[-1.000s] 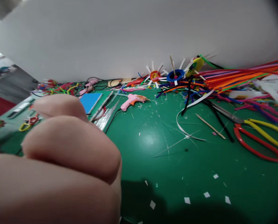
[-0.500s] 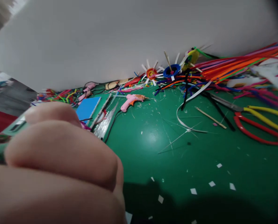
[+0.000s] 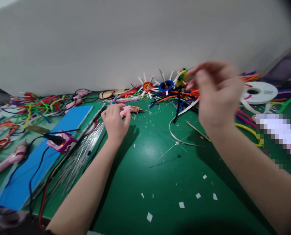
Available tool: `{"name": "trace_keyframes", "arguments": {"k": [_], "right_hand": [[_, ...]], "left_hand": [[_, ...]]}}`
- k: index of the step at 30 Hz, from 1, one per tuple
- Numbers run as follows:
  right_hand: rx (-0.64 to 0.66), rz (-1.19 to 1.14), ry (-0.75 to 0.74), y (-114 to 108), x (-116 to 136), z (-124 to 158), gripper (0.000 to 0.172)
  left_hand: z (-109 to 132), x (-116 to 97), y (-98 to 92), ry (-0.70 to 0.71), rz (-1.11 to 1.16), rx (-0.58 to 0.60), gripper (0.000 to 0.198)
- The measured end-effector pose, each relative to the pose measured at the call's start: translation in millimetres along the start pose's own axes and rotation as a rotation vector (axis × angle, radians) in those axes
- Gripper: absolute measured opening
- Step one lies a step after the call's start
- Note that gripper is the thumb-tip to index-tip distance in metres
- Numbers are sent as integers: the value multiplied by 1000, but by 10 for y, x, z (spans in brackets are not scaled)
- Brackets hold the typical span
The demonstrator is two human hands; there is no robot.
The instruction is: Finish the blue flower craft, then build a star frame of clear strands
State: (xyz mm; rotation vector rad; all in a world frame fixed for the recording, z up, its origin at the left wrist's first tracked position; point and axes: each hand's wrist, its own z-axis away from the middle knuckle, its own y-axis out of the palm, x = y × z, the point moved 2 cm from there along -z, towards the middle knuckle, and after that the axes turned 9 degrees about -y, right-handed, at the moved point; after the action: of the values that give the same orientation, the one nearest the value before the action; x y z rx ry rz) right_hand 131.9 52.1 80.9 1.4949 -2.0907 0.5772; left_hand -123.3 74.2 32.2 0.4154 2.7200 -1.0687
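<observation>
My left hand (image 3: 116, 120) is wrapped round the handle of a pink glue gun (image 3: 132, 109), whose nozzle points right. My right hand (image 3: 217, 94) is raised over the right part of the table, blurred, its fingers bent; what they hold, if anything, cannot be made out. Between my arms a thin clear wire star (image 3: 177, 143) lies on the green table (image 3: 135, 173), with a curved white strip (image 3: 172, 130) reaching its centre. A wooden stick (image 3: 196, 130) lies near my right wrist.
Clear rods (image 3: 78, 163), a blue board (image 3: 45, 156) and a purple socket (image 3: 62, 142) with cables lie left. Small flower-like pieces (image 3: 166, 86) and pipe cleaners stand along the wall. A white spool (image 3: 260, 92) is at right. White paper scraps (image 3: 181, 205) lie in front.
The hand that filled the lower left is gone from there. Both hands now show over the table, the left on the glue gun. The view has shifted, bringing the spool and socket into sight.
</observation>
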Motion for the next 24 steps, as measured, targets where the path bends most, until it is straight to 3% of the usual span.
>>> {"name": "trace_keyframes", "arguments": {"k": [2, 4, 7, 18, 24], "right_hand": [[160, 68, 94, 81, -206, 71, 15], [419, 174, 213, 166, -455, 173, 12], [627, 400, 220, 221, -733, 272, 14], [790, 625, 101, 463, -1021, 260, 16], [819, 647, 102, 448, -1085, 289, 16]], "left_hand": [[43, 175, 193, -40, -171, 117, 35], [88, 336, 313, -93, -267, 200, 45], [111, 478, 405, -132, -309, 289, 48], [51, 554, 505, -190, -314, 338, 42], [27, 579, 521, -234, -276, 363, 41]]}}
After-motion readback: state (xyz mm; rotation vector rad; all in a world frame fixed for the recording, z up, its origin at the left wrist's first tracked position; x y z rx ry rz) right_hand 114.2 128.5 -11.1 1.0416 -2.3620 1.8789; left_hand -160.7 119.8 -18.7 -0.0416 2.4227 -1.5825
